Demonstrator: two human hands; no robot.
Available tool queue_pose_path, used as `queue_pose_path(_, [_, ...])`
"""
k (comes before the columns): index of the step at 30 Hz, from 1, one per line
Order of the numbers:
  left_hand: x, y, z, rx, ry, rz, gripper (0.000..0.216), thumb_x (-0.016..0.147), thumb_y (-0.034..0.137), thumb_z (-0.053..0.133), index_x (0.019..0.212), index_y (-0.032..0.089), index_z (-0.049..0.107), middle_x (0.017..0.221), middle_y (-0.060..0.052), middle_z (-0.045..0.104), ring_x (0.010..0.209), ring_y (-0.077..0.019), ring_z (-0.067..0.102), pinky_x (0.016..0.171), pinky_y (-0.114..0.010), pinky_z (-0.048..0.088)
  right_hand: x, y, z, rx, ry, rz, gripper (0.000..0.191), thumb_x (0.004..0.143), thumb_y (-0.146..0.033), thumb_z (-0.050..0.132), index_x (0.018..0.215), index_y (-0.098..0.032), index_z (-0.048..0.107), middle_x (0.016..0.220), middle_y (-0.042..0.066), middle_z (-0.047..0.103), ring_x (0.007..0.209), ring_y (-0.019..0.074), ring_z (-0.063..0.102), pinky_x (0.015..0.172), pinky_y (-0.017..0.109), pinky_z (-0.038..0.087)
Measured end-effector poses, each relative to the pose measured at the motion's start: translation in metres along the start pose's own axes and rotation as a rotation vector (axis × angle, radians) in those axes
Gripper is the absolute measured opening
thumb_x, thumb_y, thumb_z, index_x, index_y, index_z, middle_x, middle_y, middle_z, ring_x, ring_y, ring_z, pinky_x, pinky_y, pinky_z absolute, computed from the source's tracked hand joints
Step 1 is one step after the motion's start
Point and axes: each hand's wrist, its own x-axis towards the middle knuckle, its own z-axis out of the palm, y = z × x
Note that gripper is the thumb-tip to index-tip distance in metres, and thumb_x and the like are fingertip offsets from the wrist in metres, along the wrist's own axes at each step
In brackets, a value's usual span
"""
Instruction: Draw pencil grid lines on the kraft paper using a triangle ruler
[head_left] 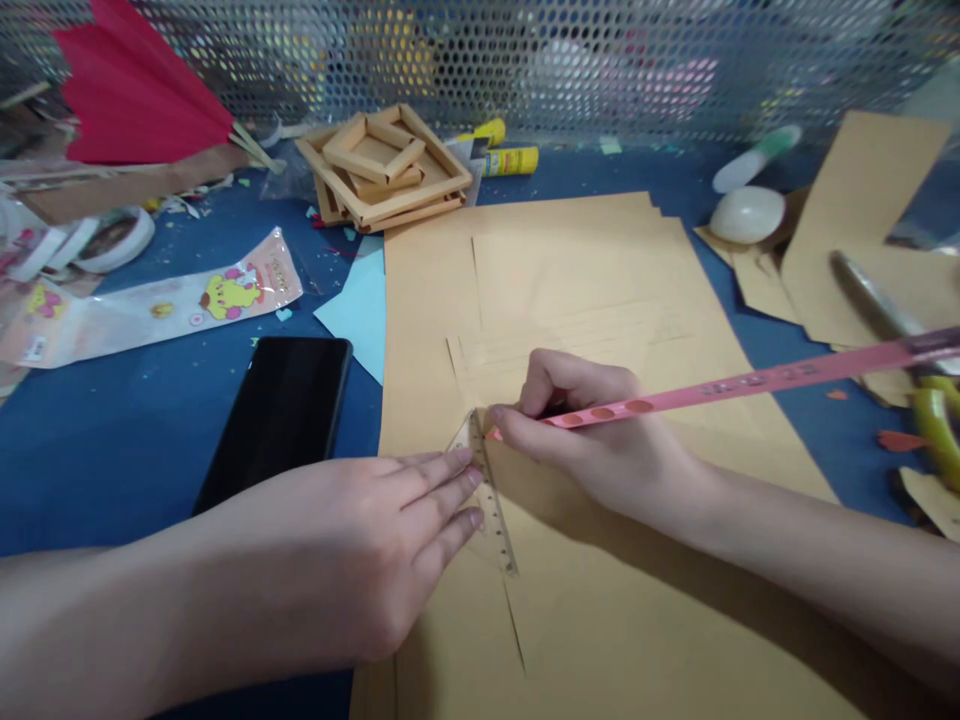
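My left hand (360, 545) lies flat, fingers together, pressing a clear plastic ruler (493, 510) onto tan paper (600, 300) in the middle of the blue table. My right hand (592, 430) grips a long pink pencil (750, 382) whose tip touches the paper at the ruler's upper end. The pencil's shaft sticks out to the right, past the frame's edge. A faint line runs down the paper below the ruler.
A black phone (281, 415) lies left of the paper, beside a light blue sheet (358, 310). Stacked wooden frames (382, 168) and a yellow glue stick (510, 160) sit at the back. Red folded paper (127, 95), tape rolls (112, 240), a sticker pack (150, 305) lie left; cardboard scraps (862, 230) right.
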Motion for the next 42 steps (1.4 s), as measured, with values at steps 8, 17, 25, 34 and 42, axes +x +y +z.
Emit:
queue_pose_path(8, [0.0, -0.001, 0.0, 0.008, -0.004, 0.009, 0.037, 0.092, 0.01, 0.037, 0.122, 0.012, 0.059, 0.128, -0.01, 0.055, 0.12, -0.0241, 0.052, 0.103, -0.034, 0.043, 0.0, 0.001, -0.001, -0.015, 0.01, -0.018, 0.031, 0.075, -0.015, 0.063, 0.057, -0.019, 0.038, 0.052, -0.007, 0.039, 0.048, 0.0057, 0.033, 0.043, 0.021, 0.025])
queue_pose_path(17, [0.0, -0.001, 0.0, 0.019, -0.001, 0.006, 0.036, 0.091, 0.01, 0.039, 0.12, 0.012, 0.06, 0.127, -0.01, 0.056, 0.12, -0.0235, 0.053, 0.104, -0.033, 0.041, 0.0, 0.001, -0.001, -0.001, -0.01, -0.003, 0.031, 0.075, -0.015, 0.063, 0.057, -0.019, 0.038, 0.053, -0.007, 0.04, 0.049, 0.0058, 0.033, 0.043, 0.019, 0.027])
queue_pose_path(25, [0.002, -0.002, 0.001, 0.076, 0.01, 0.051, 0.037, 0.088, 0.01, 0.041, 0.12, 0.01, 0.06, 0.126, -0.013, 0.057, 0.117, -0.0252, 0.056, 0.102, -0.034, 0.044, -0.001, 0.004, -0.007, 0.149, -0.335, -0.075, 0.032, 0.074, -0.011, 0.063, 0.057, -0.017, 0.036, 0.051, -0.008, 0.038, 0.048, 0.0035, 0.032, 0.042, 0.016, 0.026])
queue_pose_path(34, [0.0, -0.001, 0.003, 0.073, 0.026, 0.045, 0.037, 0.089, 0.008, 0.039, 0.12, 0.012, 0.061, 0.124, -0.012, 0.059, 0.115, -0.0247, 0.057, 0.099, -0.035, 0.047, -0.002, 0.007, -0.01, 0.212, -0.526, -0.029, 0.029, 0.076, -0.021, 0.067, 0.061, -0.016, 0.042, 0.054, -0.006, 0.044, 0.048, 0.003, 0.036, 0.042, 0.014, 0.03])
queue_pose_path(42, [0.002, -0.004, 0.005, 0.08, 0.056, 0.073, 0.036, 0.089, 0.006, 0.041, 0.119, 0.009, 0.06, 0.12, -0.014, 0.061, 0.114, -0.0229, 0.058, 0.104, -0.034, 0.041, -0.002, 0.004, -0.01, 0.336, -0.536, 0.064, 0.031, 0.07, -0.012, 0.07, 0.057, -0.015, 0.043, 0.052, -0.006, 0.048, 0.046, 0.0032, 0.04, 0.041, 0.014, 0.032])
